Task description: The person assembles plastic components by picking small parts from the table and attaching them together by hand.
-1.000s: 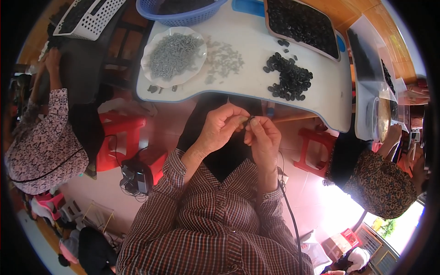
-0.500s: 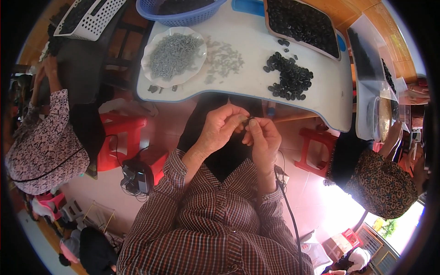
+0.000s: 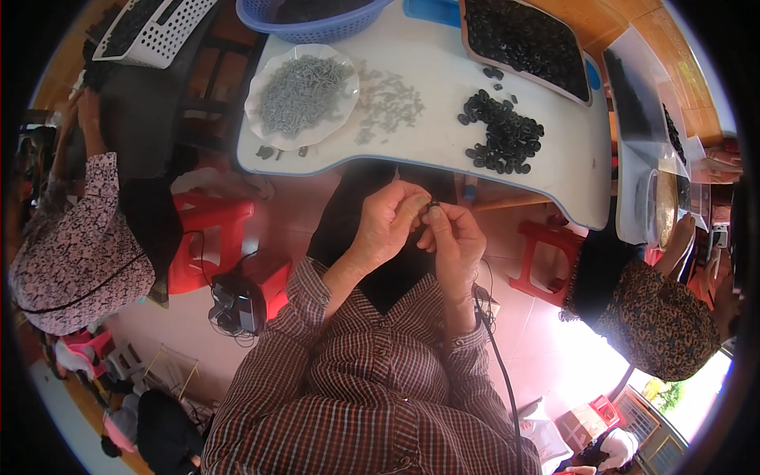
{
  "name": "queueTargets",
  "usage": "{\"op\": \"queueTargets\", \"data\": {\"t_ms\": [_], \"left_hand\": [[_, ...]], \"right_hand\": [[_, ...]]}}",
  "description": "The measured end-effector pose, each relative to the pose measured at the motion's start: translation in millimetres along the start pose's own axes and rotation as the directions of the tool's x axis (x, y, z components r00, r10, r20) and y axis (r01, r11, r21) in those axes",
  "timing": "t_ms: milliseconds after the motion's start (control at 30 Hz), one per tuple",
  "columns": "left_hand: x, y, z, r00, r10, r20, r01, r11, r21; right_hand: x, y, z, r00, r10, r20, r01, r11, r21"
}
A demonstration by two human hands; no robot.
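Note:
My left hand (image 3: 388,226) and my right hand (image 3: 454,237) meet above my lap, just short of the table edge. Between the fingertips sits a small black part (image 3: 432,205), pinched by my right thumb and fingers. My left thumb and forefinger are pressed together against it; whatever they hold is hidden. On the white table (image 3: 412,146) ahead, a scalloped white plate (image 3: 252,119) carries a heap of small grey pieces (image 3: 305,91). More grey pieces (image 3: 392,103) lie loose beside it. To the right is a pile of small black oval parts (image 3: 505,134).
A tray of black parts (image 3: 526,47) and a blue perforated basket (image 3: 317,32) stand at the back. Co-workers sit at left (image 3: 87,245) and right (image 3: 661,317). Red stools (image 3: 210,237) flank me. A black cable (image 3: 500,356) runs by my right arm.
My hands stay together with only slight finger movement around the small black part. The view has shifted very slightly; the things on the table look the same.

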State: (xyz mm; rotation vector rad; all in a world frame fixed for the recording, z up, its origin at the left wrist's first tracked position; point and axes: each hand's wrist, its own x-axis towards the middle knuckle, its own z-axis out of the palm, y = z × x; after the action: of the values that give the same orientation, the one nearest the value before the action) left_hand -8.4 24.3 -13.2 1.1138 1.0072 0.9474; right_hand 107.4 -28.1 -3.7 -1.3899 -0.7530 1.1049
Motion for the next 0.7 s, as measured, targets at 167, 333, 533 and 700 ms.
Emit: {"op": "queueTargets", "data": {"t_ms": [167,333,533,700], "left_hand": [[0,-1,2,0.999,0.05,-0.014,-0.049,0.998,0.049],[1,-4,0,0.987,0.159,-0.019,-0.153,0.971,0.181],[1,-5,2,0.99,0.137,-0.035,-0.128,0.974,0.189],[1,-15,8,0.991,0.124,-0.056,-0.115,0.983,0.146]], "right_hand": [[-1,-1,1,1.0,-0.025,0.008,0.025,0.999,-0.046],[-2,-2,3,1.0,0.011,-0.02,-0.013,0.997,-0.077],[0,-1,3,1.0,-0.011,-0.028,0.007,0.988,-0.153],[2,6,5,0.99,-0.138,-0.04,0.121,0.949,-0.291]]}}
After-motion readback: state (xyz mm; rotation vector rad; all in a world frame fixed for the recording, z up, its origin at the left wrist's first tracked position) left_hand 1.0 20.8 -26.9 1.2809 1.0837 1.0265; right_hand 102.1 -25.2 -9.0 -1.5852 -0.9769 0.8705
